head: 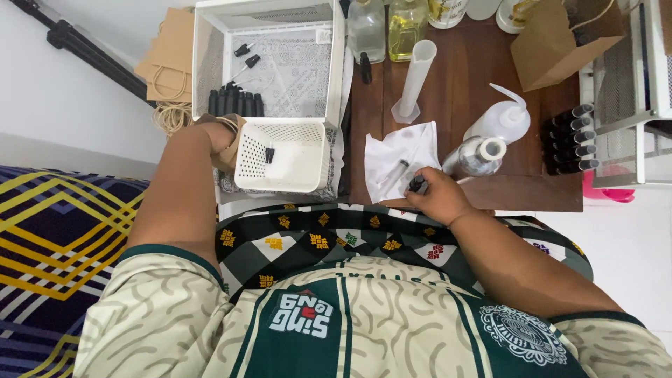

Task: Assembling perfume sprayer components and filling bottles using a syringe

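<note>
The fingers of the right hand [437, 196] are curled together and pinch a small dark bottle [418, 185], holding it low at the near edge of the wooden counter [462, 91], just over the corner of a white cloth [399, 155]. A syringe [394, 173] lies on that cloth close to the fingertips, probably so drips land on fabric rather than wood. Just beside the hand stands a clear bottle with a white cap [479, 154], and behind it a white squeeze bottle [500, 119] with a bent spout, both within easy reach.

The left hand [220, 140] sits at the left side of a small white perforated basket [283, 155]; its fingers are hidden behind the basket wall, so I cannot tell whether they grip or merely rest. A tiny black cap [269, 154] lies inside. Behind it, a larger white crate [269, 63] holds a row of black bottles [234, 103] and loose droppers. Farther back stand a tall measuring cylinder [418, 77] and glass bottles of yellowish liquid [406, 28]; more dark bottles [570, 136] lie stacked at the right.
</note>
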